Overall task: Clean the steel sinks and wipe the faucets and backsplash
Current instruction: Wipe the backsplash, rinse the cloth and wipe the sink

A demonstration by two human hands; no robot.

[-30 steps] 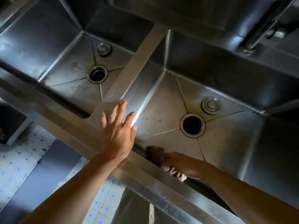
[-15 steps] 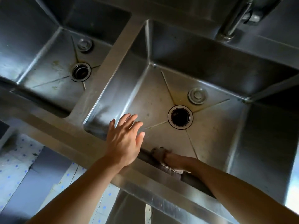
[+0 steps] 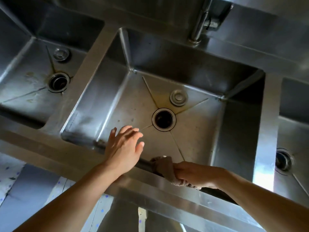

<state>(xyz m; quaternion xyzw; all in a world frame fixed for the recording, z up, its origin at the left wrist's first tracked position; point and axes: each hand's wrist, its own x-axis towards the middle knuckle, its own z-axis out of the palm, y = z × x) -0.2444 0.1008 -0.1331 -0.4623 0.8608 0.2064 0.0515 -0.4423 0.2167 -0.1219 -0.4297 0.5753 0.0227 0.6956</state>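
Note:
The middle steel sink [image 3: 197,136] fills the view, with a round drain hole [image 3: 163,119] and a loose drain plug [image 3: 178,97] on its floor. My right hand [image 3: 195,174] grips a brownish cloth [image 3: 164,168] against the inside of the sink's near wall, just under the front rim [image 3: 167,190]. My left hand [image 3: 124,148] hovers over the near left part of the basin, fingers spread and holding nothing. The faucet [image 3: 199,22] rises from the back ledge. The backsplash is mostly out of view.
A left sink [image 3: 28,91] with its own drain [image 3: 57,82] and plug [image 3: 61,54] lies beyond a steel divider [image 3: 90,64]. A right sink [image 3: 294,134] shows a drain [image 3: 283,160]. Below the front rim is a tiled floor [image 3: 10,168] with blue dots.
The view has shifted right, so the middle sink is centred and the right sink appears. My left hand moved from the front rim out over the basin. My right hand keeps the cloth at the near wall.

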